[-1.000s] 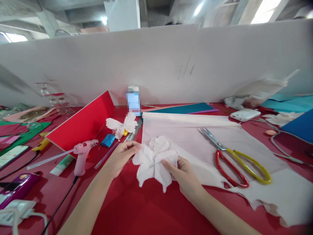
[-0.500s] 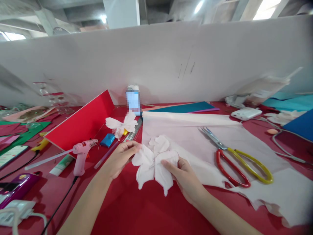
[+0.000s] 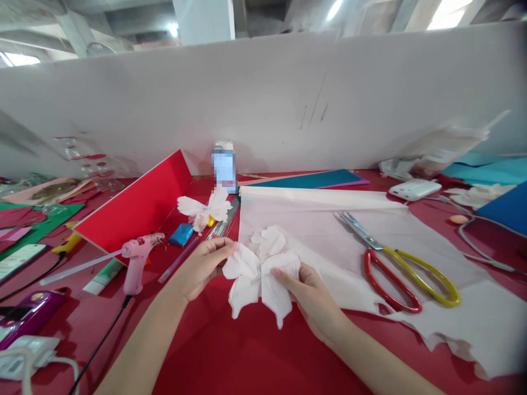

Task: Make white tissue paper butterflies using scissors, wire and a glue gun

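Your left hand (image 3: pixel 201 267) and right hand (image 3: pixel 309 299) both pinch a white crepe-paper flower (image 3: pixel 259 277), grip narrow: left on its left side, right on its right petals. The flower sits between your hands, over the near edge of a pale pink crepe-paper sheet (image 3: pixel 304 233) on the red tabletop (image 3: pixel 247 356). Scissors (image 3: pixel 391 269) with red and yellow handles lie on that sheet, right of your right hand. Beyond your left hand, a second white paper flower (image 3: pixel 203 208) lies just beside a tilted red board (image 3: pixel 135 203); a blue lump (image 3: pixel 181 235) and a bundle of thin wires (image 3: pixel 222 226) are near it. Left of your left hand: a pink glue gun (image 3: pixel 135 258) on its side, a glue stick (image 3: pixel 80 267) running out from it, and a green-and-white tube (image 3: pixel 102 277). A purple device (image 3: pixel 31 312) sits toward the left edge. A white power bank (image 3: pixel 414 190) sits toward the far right corner, against a white partition (image 3: pixel 263 104).
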Available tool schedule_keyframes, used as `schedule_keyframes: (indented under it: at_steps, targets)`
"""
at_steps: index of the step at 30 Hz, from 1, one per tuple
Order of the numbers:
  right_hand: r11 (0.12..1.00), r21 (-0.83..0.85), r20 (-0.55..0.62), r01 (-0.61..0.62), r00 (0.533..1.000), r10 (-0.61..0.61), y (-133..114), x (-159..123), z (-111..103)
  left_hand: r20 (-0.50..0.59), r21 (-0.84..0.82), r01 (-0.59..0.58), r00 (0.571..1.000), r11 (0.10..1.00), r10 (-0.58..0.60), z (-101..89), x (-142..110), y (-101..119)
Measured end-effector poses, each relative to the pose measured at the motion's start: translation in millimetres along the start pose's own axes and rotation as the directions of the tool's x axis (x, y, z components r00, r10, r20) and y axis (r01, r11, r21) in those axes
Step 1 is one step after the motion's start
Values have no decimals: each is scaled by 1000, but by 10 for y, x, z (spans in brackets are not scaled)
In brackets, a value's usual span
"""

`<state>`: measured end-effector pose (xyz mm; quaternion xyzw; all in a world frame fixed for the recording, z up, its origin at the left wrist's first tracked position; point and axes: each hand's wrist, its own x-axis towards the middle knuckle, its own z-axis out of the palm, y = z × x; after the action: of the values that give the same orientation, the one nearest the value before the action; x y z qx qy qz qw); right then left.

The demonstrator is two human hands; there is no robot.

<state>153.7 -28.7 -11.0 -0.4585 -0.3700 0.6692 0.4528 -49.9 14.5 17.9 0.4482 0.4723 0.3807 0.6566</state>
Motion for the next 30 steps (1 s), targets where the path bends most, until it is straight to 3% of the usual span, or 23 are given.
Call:
schedule_keyframes:
  at_steps: [6,10,14,20,30]
  targets:
    - [1000,13,-3,-15,1000,15,-8,-1,5,10,-23,9,1000,1000,-8,-4,2,1]
    - [1000,21,-4,-19,1000,19,-4,11,-6,88,-57,3,996,998,2,2,-8,19]
    - [999,35,-17,-4,1000,5,21,19,-17,149,25,37,988,999,-40,9,-29,19]
    - [1000,25,-3,0,1000,0,34,23,-24,55,130,60,996,990,-67,-11,-15,-24]
    - [1000,15,-7,5,1000,-5,9,16,11,70,171,56,995,984,-69,9,-30,8]
